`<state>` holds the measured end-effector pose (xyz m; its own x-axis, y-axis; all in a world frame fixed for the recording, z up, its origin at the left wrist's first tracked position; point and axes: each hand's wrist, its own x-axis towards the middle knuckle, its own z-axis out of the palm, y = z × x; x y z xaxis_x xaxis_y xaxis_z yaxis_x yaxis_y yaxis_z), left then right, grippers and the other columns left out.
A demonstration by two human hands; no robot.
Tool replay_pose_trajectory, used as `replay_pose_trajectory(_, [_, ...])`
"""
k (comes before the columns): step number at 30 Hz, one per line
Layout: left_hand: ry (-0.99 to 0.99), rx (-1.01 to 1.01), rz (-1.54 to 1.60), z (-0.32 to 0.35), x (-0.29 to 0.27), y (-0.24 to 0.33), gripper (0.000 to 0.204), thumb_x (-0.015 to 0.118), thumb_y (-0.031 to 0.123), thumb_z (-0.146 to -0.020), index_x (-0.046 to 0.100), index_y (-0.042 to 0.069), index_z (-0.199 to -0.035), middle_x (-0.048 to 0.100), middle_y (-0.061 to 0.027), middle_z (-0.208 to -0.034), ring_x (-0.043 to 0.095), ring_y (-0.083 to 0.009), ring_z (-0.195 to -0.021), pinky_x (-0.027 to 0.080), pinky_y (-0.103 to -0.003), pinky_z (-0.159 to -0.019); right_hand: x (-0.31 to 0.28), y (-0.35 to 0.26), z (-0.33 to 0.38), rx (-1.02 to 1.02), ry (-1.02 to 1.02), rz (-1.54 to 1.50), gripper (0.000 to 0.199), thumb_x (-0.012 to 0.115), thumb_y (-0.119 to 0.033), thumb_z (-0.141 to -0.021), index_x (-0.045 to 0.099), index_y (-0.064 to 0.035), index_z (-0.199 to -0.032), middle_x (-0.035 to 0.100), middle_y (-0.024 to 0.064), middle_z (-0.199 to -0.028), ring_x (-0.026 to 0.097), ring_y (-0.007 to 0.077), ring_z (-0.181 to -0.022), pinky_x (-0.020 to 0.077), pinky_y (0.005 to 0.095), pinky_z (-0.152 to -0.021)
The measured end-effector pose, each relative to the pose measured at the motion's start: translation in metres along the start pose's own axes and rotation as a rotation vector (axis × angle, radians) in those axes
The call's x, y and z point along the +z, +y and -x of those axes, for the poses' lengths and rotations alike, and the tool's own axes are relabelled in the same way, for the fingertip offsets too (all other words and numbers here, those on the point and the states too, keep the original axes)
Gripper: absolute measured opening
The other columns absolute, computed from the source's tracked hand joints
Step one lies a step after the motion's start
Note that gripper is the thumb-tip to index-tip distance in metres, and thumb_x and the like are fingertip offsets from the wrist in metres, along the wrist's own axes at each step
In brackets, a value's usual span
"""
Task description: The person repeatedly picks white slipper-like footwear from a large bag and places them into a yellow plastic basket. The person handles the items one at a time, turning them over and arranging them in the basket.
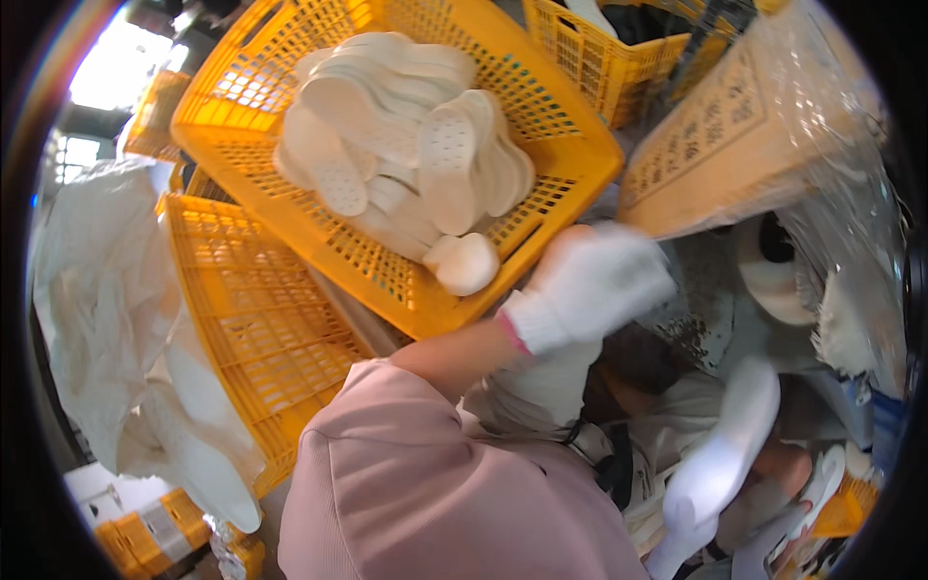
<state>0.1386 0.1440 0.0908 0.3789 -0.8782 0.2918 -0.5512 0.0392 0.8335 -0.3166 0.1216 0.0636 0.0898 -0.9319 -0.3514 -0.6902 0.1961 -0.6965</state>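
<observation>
My left hand [594, 290], in a white knit glove with a pink cuff edge, passes just beside the near right corner of a yellow plastic crate [425, 314]. Motion blurs its fingers, and a bare thumb shows at its upper edge. Inside the crate lie stacked white shoe insoles [367, 101], some dotted with small holes. At the lower right, a long white insole [739, 425] is raised upright and blurred. My right hand [783, 471] is mostly hidden behind it, with a patch of bare skin showing at its edge.
A second yellow crate [261, 319] stands at the left, beside crumpled clear plastic bags [106, 309]. Another yellow crate [619, 58] is at the back. A plastic-wrapped cardboard box [715, 145] leans at the right, above a round white machine part [768, 271].
</observation>
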Motion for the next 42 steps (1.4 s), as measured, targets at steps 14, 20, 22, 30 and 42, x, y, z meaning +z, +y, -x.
replay_pose_trajectory(14, [-0.256,-0.076,-0.667,0.013,-0.16,-0.187,0.065,0.074,0.027,-0.091,0.05,0.001,-0.145,0.066,-0.0275,-0.132,0.064,-0.0469,-0.121,0.053,-0.053,-0.102,-0.037,0.011,-0.015,-0.423,0.045,0.525,0.041,0.068,-0.015,-0.101,0.067,0.0081,-0.134,0.072,0.0217,-0.122,0.068,0.0349,-0.112,0.053,0.0405,-0.101])
replay_pose_trajectory(20, [0.332,-0.163,0.291,0.042,-0.247,-0.071,0.087,0.076,0.025,-0.087,0.038,0.0,-0.161,0.058,-0.0078,-0.144,0.058,-0.0219,-0.131,0.049,-0.04,-0.111,0.06,-0.147,0.011,-0.533,-0.241,-0.059,0.065,0.079,0.004,-0.087,0.057,0.0082,-0.148,0.068,0.0182,-0.137,0.067,0.0255,-0.125,0.0524,0.0368,-0.108])
replay_pose_trajectory(22, [0.376,-0.159,0.428,0.049,-0.245,-0.034,0.091,0.076,0.024,-0.085,0.035,0.001,-0.163,0.054,-0.0094,-0.148,0.054,-0.0221,-0.137,0.045,-0.039,-0.114,0.116,-0.21,0.027,-0.736,-0.624,-0.257,0.103,0.094,-0.011,-0.075,0.038,0.0108,-0.158,0.054,0.0274,-0.152,0.057,0.0333,-0.138,0.0441,0.0425,-0.119])
replay_pose_trajectory(30, [0.549,-0.097,0.519,0.117,-0.159,0.022,0.093,0.07,0.013,-0.08,0.033,0.0,-0.164,0.047,-0.0135,-0.158,0.047,-0.0242,-0.144,0.034,-0.037,-0.124,0.235,-0.3,0.03,-0.382,-1.207,-0.553,0.089,0.081,-0.012,-0.08,0.038,0.003,-0.156,0.062,0.0149,-0.139,0.064,0.0236,-0.122,0.0551,0.0351,-0.101])
replay_pose_trajectory(42, [0.727,-0.127,0.699,0.127,-0.192,-0.01,0.078,0.069,0.015,-0.084,0.044,-0.002,-0.156,0.062,-0.0146,-0.144,0.063,-0.0273,-0.128,0.051,-0.04,-0.11,0.243,-0.347,0.037,-0.668,-1.252,-0.352,0.094,0.083,-0.026,-0.088,0.032,0.0032,-0.162,0.059,0.0155,-0.146,0.064,0.0207,-0.122,0.0552,0.0348,-0.099])
